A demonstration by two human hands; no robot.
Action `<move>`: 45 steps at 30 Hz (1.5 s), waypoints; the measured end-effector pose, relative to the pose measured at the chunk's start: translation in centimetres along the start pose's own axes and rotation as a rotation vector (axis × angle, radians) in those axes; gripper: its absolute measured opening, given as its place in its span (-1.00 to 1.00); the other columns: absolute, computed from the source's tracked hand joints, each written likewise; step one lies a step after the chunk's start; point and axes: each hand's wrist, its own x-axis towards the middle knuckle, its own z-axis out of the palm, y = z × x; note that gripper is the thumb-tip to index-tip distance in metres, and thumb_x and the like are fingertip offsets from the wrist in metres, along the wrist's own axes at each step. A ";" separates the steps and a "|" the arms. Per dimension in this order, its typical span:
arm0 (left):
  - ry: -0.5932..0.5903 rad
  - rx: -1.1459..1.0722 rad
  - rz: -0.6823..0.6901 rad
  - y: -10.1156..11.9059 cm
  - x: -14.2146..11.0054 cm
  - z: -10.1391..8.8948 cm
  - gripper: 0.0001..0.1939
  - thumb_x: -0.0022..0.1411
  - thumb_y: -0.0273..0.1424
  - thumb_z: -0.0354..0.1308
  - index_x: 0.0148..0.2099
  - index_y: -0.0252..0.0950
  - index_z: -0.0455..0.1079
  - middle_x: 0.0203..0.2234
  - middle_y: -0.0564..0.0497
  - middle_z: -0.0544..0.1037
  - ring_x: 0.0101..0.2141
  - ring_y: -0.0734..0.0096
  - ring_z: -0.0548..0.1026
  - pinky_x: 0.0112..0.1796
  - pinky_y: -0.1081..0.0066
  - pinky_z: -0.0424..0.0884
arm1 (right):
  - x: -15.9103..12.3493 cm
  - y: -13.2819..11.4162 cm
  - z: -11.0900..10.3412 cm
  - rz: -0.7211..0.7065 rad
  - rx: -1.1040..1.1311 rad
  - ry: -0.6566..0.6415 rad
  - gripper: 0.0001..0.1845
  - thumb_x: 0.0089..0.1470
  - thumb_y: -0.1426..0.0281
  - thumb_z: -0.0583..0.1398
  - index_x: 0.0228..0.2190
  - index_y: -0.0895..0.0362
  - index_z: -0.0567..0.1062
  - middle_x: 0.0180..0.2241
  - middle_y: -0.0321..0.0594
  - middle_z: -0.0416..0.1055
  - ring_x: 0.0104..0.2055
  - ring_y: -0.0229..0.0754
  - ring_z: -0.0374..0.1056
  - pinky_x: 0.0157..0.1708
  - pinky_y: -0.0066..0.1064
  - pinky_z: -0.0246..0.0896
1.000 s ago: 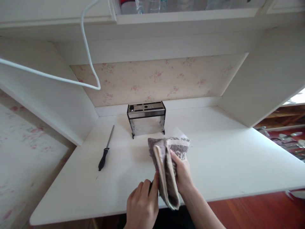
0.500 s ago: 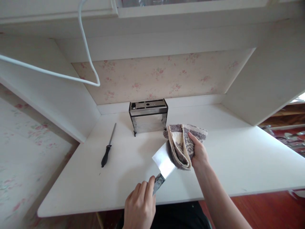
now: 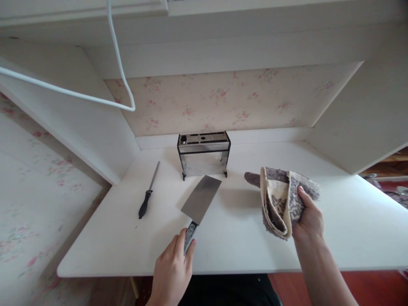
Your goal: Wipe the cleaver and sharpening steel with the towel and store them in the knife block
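A cleaver [image 3: 202, 199] with a broad steel blade is held by its dark patterned handle in my left hand [image 3: 174, 261], near the front of the white tabletop. The blade points away from me, towards a metal knife block [image 3: 204, 146] at the back. Off to the right, my right hand [image 3: 308, 216] grips a folded towel [image 3: 280, 199] in brown and cream, its thumb pressed on top. The towel hangs above the surface, apart from the blade. Left of the cleaver lies a sharpening steel [image 3: 147, 193] with a black handle.
The white tabletop [image 3: 105, 246] sits in an alcove between side panels. Floral wallpaper [image 3: 223, 102] covers the back wall, under an overhead cabinet [image 3: 255, 38]. A white cable [image 3: 123, 80] hangs at the upper left. Metal utensils are partly visible at the far right.
The cleaver and the towel have come apart. My right hand has moved right with the towel, and my left hand has shifted left with the cleaver. The view has moved slightly.
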 end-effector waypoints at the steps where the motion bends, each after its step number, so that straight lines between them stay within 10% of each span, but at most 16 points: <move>1: 0.006 0.021 0.001 -0.2 0.0 0.1 -0.72 0.38 -0.29 -0.05 0.02 -0.35 0.28 -0.29 -0.10 0.57 -0.37 0.35 0.58 -0.41 0.46 0.44 | -0.3 0.2 -0.3 0.036 0.005 0.029 -0.85 0.02 0.44 0.23 -0.29 0.16 0.52 -0.38 -0.27 0.56 -0.41 -0.20 0.50 -0.08 -0.21 0.47; 45: -0.164 -0.008 -0.071 -0.6 0.9 2.5 -0.70 0.29 -0.37 0.04 0.05 -0.27 0.37 -0.20 -0.10 0.45 -0.20 0.20 0.43 -0.16 0.21 0.42 | -3.5 3.6 -3.2 0.319 0.031 0.199 -0.73 0.01 0.48 0.19 -0.20 0.12 0.53 -0.41 -0.31 0.55 -0.49 -0.25 0.48 -0.20 -0.32 0.51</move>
